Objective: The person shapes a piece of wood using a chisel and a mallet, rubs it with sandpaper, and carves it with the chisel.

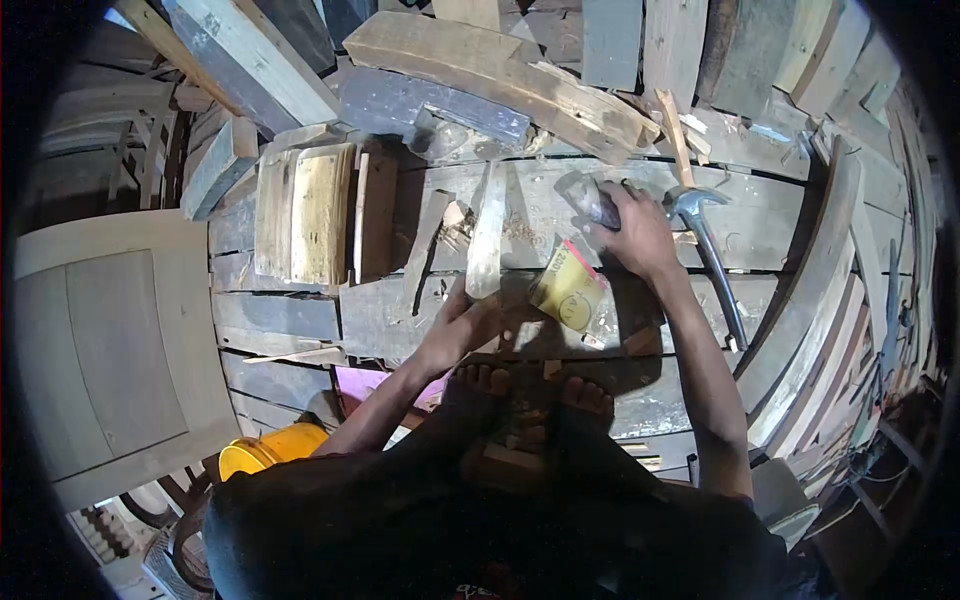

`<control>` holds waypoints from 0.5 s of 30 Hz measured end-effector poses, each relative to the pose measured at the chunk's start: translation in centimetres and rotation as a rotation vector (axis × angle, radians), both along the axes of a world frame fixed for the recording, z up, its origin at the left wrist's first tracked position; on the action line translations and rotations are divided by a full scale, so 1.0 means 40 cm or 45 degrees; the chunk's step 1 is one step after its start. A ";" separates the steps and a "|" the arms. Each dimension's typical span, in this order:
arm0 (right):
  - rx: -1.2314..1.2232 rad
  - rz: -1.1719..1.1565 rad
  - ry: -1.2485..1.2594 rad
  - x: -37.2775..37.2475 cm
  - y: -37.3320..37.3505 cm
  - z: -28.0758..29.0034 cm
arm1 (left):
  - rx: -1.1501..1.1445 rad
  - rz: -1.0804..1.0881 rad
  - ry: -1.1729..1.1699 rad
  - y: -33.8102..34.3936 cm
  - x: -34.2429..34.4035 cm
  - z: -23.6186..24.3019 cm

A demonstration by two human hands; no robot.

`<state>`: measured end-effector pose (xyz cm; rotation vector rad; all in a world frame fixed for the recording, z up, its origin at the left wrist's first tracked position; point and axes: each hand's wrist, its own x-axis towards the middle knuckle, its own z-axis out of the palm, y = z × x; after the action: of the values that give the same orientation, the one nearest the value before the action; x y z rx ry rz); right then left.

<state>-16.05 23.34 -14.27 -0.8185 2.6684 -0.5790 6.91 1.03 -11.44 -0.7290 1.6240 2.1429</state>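
Note:
My left hand (462,325) is closed on the lower end of a pale, narrow wooden strip (488,225) that stands out over the planks. My right hand (630,225) grips a dark grey, blocky object (585,200) that I cannot make out clearly. Just below it lies a yellow packet with a pink edge (568,287). A steel claw hammer (718,265) rests at the right of my right hand. Left of the strip are a thin wooden offcut (428,240) and a small heap of shavings (458,228).
Stacked curved boards (318,215) sit at the left, near a panelled wooden door (120,340). Timber pieces (500,70) line the top, and long boards (810,310) the right. My bare feet (585,400) are on the planks (270,315). A yellow container (260,450) is at lower left.

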 end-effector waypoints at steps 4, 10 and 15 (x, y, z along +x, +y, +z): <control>-0.374 -0.061 -0.188 0.021 -0.007 0.084 | 0.126 0.151 -0.076 0.010 -0.036 0.004; -0.835 -0.214 -0.104 0.078 0.012 0.289 | 0.139 0.368 -0.409 0.007 -0.039 -0.034; -0.815 -0.302 -0.097 0.136 0.053 0.294 | 0.136 0.364 -0.309 0.010 -0.026 -0.095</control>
<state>-10.60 25.44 -2.50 -0.5994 2.5350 -1.5370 5.86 1.44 -15.25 -1.1966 1.3357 2.2057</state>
